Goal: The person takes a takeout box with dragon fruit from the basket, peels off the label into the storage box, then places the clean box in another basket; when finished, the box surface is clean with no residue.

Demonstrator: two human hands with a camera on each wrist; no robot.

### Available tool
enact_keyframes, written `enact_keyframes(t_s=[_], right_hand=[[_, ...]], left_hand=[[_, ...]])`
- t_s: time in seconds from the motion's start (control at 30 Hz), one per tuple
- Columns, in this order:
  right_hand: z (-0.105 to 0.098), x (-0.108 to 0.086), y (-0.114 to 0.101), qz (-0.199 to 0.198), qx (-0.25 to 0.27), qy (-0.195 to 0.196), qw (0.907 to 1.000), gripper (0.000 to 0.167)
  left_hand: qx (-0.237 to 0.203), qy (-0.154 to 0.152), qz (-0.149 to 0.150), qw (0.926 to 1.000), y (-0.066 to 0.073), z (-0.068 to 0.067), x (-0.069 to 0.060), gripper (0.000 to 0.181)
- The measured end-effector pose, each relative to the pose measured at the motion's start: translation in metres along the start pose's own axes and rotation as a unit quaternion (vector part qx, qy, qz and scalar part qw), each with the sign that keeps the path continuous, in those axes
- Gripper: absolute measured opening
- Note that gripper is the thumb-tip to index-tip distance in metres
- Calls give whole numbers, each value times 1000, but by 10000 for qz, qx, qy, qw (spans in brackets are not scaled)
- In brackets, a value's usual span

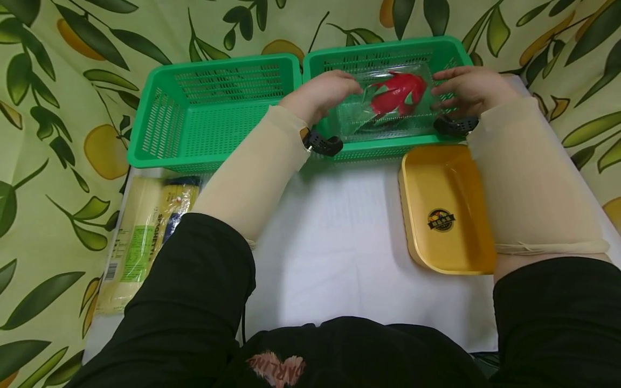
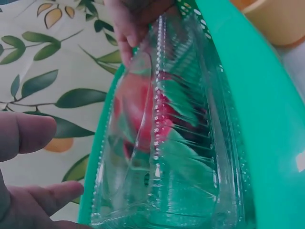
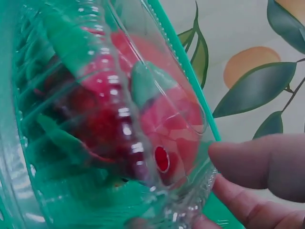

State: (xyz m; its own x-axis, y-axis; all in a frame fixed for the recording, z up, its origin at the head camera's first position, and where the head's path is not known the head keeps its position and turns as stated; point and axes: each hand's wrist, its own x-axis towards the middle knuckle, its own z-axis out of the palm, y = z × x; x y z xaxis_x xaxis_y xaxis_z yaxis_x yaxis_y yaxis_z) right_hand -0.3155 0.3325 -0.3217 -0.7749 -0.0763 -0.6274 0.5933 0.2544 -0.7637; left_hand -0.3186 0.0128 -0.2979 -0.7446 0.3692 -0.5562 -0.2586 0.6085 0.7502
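A clear plastic clamshell box (image 1: 349,118) lies in the right green basket (image 1: 378,147). Inside the box is a red dragon fruit (image 1: 400,94) with green-tipped scales, partly blurred by reflections. My left hand (image 1: 322,94) is over the box's left end; in the left wrist view its fingers (image 2: 33,131) are spread apart. At the opposite end is my right hand (image 1: 473,89), fingers extended. The right wrist view has its thumb (image 3: 257,164) straight beside the box's corner, with other fingertips low against or behind the clear plastic; firm contact cannot be made out.
Left of that basket stands another green basket (image 1: 218,110). A yellow plastic tray (image 1: 451,183) with a round dark label sits in front, by my right forearm. Packets of spaghetti (image 1: 138,253) lie at the left on the white tabletop (image 1: 330,253). Leaf-patterned cloth (image 1: 53,188) surrounds the table.
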Motion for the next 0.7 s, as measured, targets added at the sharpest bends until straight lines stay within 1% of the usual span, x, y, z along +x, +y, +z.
enact_keyframes(t_s=[0.13, 0.23, 0.37, 0.47, 0.53, 0.57, 0.63, 0.67, 0.7], right_hand=[[-3, -3, -1, 21, -304, -89, 9995, 56], [-4, -7, -4, 11, -455, 15, 9990, 59], [-2, -20, -9, -176, -840, 285, 9959, 71], [3, -35, -12, -429, -1269, 496, 9897, 78], [8, -46, -13, -587, -1604, 694, 9829, 78], [11, -52, -13, -685, -1806, 823, 9777, 77], [19, -64, -10, -925, -2190, 1053, 9656, 75], [23, -71, -8, -1014, -2391, 1164, 9587, 75], [28, -76, -6, -1073, -2581, 1252, 9519, 75]], left_hand=[[-42, 113, 83, 9999, 3, 0, -5, 77], [-12, 270, 228, 9994, 6, 1, -13, 79], [203, 531, 648, 9963, 16, 3, -29, 74], [336, 745, 1140, 9901, 24, 3, -49, 70], [426, 909, 1513, 9834, 25, 4, -64, 70], [480, 1003, 1712, 9790, 24, 4, -72, 70], [745, 1244, 2116, 9665, 19, 4, -88, 71], [915, 1392, 2305, 9587, 14, 4, -95, 70], [1150, 1546, 2496, 9490, 7, 5, -102, 70]])
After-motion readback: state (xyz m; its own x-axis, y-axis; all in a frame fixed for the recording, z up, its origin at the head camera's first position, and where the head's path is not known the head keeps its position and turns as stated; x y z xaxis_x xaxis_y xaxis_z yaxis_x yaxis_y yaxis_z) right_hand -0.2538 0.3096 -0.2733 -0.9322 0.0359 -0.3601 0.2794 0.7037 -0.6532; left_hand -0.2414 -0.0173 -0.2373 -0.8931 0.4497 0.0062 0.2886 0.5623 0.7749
